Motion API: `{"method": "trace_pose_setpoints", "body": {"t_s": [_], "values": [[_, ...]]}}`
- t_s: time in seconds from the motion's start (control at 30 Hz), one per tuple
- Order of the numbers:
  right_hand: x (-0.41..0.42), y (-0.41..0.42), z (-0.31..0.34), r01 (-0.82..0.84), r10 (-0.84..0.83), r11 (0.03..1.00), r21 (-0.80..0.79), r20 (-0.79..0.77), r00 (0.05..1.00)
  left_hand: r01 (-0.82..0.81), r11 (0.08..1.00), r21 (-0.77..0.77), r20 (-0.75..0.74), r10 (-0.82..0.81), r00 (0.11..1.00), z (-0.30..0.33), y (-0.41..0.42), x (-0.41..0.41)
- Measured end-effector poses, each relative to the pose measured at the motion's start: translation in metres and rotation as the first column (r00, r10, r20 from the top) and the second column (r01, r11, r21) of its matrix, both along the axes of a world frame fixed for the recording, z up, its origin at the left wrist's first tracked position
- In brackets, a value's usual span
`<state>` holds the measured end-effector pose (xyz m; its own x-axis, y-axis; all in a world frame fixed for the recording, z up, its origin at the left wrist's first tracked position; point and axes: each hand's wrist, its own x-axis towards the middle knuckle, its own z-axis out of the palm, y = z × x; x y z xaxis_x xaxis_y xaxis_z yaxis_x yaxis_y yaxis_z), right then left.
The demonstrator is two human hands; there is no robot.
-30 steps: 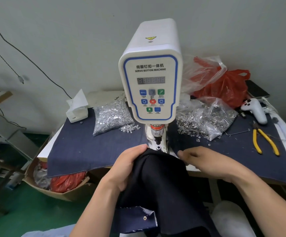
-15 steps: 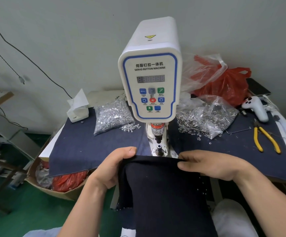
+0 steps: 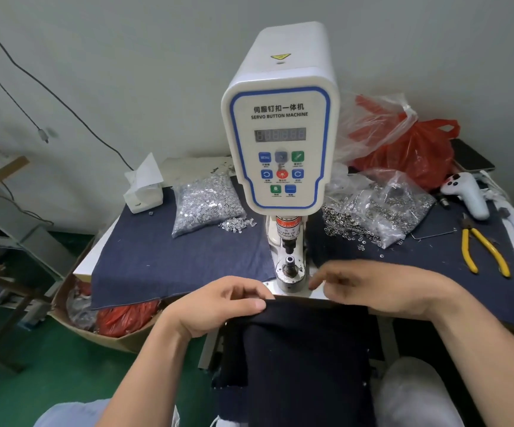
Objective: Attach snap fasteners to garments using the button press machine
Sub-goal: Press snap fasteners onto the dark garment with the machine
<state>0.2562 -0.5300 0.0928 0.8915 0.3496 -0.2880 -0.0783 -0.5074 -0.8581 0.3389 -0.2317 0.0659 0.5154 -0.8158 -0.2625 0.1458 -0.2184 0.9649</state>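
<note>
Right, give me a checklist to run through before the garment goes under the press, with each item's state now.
1. Lower die free of cloth and fingers: ok, it stands bare.
2. Left hand grips the dark garment at its top edge: ok, thumb pinches the fold.
3. Right hand holds the garment: not ok, its fingers hover curled over the edge, apart from the cloth.
4. Snap part loaded on the die: cannot tell, too small.
5. Garment edge over the die: not ok, it lies at the table's near edge, short of the die.
6. Snap bags within reach beside the machine: ok.
</note>
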Motion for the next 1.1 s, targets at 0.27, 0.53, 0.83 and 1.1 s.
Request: {"method": "trace_pose_setpoints", "body": {"t_s": [0.27, 0.53, 0.83, 1.1], "values": [[0.002, 0.017, -0.019, -0.150, 0.155, 0.987, 0.059, -0.096, 0.983, 0.052, 0.992, -0.119, 0.173, -0.031, 0.984, -0.002, -0.014, 0.001], [0.011, 0.011, -0.018, 0.233, -0.192, 0.755, 0.613, -0.133, 0.972, 0.275, 0.827, 0.490, 0.258, -0.440, 0.860, -0.001, -0.018, 0.010], [0.011, -0.021, -0.005, -0.128, 0.107, 0.968, -0.215, -0.107, 0.989, -0.137, 0.990, -0.028, 0.121, 0.140, 0.983, -0.015, -0.025, 0.015], [0.013, -0.042, -0.020, 0.247, -0.102, 0.834, 0.493, -0.303, 0.948, 0.210, 0.876, 0.435, 0.122, -0.288, 0.950, 0.001, -0.016, 0.025]]}}
